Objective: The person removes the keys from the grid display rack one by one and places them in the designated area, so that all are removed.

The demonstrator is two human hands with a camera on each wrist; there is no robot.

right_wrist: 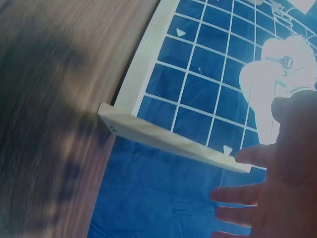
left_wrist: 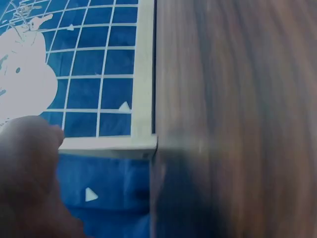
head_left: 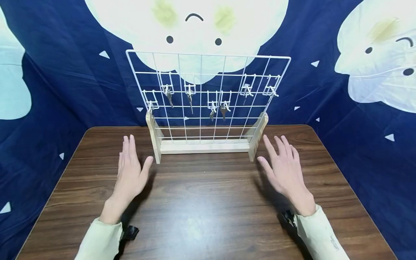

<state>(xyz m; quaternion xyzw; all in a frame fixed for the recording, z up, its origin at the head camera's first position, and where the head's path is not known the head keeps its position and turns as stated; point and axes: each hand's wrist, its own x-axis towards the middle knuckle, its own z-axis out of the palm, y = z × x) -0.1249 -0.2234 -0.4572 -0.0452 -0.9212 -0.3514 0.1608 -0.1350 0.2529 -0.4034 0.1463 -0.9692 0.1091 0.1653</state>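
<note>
A white wire grid rack (head_left: 200,74) stands on a pale wooden base (head_left: 204,148) toward the back of the table. White hooks hang on it, and several carry keys, such as one key (head_left: 168,96) at the left and another key (head_left: 223,110) right of the middle. Left of the base, my left hand (head_left: 130,177) is held over the table with straight fingers and nothing in it. My right hand (head_left: 286,169) is likewise extended at the other side, its fingers spread beside the base's right upright (right_wrist: 163,136) and empty.
The brown wood-grain table (head_left: 201,195) has rounded back corners. Close behind and at both sides hangs a dark blue cloth (head_left: 81,79) with white cloud shapes and small triangles. A black strap (head_left: 131,233) shows at my left cuff.
</note>
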